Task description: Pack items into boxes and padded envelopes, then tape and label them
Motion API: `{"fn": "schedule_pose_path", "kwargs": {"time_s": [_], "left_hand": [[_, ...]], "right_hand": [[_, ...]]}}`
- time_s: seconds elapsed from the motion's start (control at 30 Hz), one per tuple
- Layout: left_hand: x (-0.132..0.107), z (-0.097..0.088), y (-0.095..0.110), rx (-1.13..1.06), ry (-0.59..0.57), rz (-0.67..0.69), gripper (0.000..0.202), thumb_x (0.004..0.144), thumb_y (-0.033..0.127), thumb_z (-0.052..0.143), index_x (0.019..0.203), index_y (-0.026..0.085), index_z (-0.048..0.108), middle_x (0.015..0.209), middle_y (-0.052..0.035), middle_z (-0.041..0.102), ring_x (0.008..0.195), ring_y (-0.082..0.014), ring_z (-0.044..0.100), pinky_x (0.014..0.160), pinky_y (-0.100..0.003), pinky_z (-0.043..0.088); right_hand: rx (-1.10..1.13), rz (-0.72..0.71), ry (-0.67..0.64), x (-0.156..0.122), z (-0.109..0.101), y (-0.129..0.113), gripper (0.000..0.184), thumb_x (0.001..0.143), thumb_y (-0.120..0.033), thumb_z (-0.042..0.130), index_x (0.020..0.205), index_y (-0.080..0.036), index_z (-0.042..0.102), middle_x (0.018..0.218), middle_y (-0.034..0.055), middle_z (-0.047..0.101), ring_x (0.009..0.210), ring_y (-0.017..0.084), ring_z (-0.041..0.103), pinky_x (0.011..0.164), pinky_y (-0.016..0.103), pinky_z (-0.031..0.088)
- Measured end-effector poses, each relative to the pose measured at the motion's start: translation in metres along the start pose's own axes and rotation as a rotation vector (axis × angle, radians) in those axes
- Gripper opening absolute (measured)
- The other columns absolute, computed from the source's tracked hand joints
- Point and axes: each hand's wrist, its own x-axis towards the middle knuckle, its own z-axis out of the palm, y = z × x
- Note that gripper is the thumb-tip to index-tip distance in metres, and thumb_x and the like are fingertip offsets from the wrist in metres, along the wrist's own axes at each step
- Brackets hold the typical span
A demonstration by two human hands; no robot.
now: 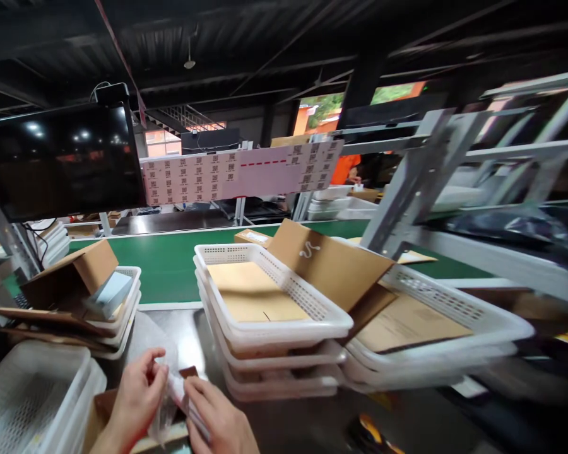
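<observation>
Low in the view, my left hand is closed, its thumb and fingers pinching a clear plastic bag. My right hand grips the same crinkled plastic from the other side, with a whitish folded part between the two hands. What is inside the bag, if anything, I cannot make out. Beneath the hands an open cardboard box shows in part, its contents mostly hidden by the hands and the plastic. A sheet of thin see-through film lies just beyond my left hand on the metal worktop.
White baskets with flat cardboard stand stacked ahead, and more baskets at right. An open carton and a pale blue box rest at left above a basket. Behind runs a green conveyor; a monitor hangs upper left.
</observation>
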Motion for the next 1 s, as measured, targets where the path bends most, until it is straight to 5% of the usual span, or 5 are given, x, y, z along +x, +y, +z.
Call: {"fn": "schedule_pose_path", "kwargs": {"time_s": [0.2,0.33,0.57,0.8,1.0], "left_hand": [[-0.019,0.015,-0.003,0.212,-0.100,0.136,0.047,0.092,0.056,0.065,0.121,0.023,0.081,0.078,-0.0117,0.078,0.071,-0.0317,0.071,0.075,-0.042,0.056],[-0.018,0.014,-0.012,0.278,0.032,0.217,0.040,0.096,0.047,0.063,0.125,0.026,0.080,0.108,-0.0176,0.083,0.098,-0.0375,0.077,0.094,-0.046,0.057],[-0.024,0.011,0.017,0.327,-0.013,0.292,0.026,0.100,0.040,0.057,0.093,0.029,0.080,0.092,-0.0124,0.080,0.088,-0.0313,0.075,0.083,-0.038,0.053],[-0.047,0.018,0.024,0.190,-0.326,0.223,0.030,0.103,0.039,0.052,0.111,0.023,0.076,0.091,-0.0106,0.078,0.081,-0.0252,0.069,0.078,-0.034,0.049],[-0.055,0.018,0.055,-0.179,-0.373,-0.018,0.031,0.095,0.044,0.061,0.109,0.018,0.069,0.070,0.0008,0.063,0.057,-0.0146,0.057,0.058,-0.026,0.047]], "right_hand": [[0.529,0.285,0.176,0.011,0.029,0.007,0.030,0.080,-0.034,0.078,0.108,-0.024,0.082,0.096,0.0074,0.077,0.083,0.025,0.072,0.077,0.037,0.061],[1.089,0.501,0.147,0.010,0.042,0.023,0.051,0.071,-0.059,0.087,0.102,-0.020,0.078,0.078,0.0044,0.074,0.062,0.018,0.066,0.051,0.026,0.050],[0.540,0.113,0.146,-0.003,0.042,0.017,0.038,0.079,-0.054,0.082,0.109,-0.030,0.084,0.122,0.0117,0.078,0.119,0.036,0.070,0.108,0.051,0.055],[1.069,0.367,0.084,0.000,0.053,0.025,0.059,0.074,-0.058,0.085,0.120,-0.021,0.076,0.097,0.0089,0.079,0.080,0.025,0.074,0.076,0.038,0.061],[0.335,-0.114,-0.144,0.010,0.039,0.008,0.028,0.092,-0.049,0.063,0.084,-0.022,0.068,0.065,-0.0005,0.064,0.057,0.015,0.062,0.053,0.026,0.053]]}}
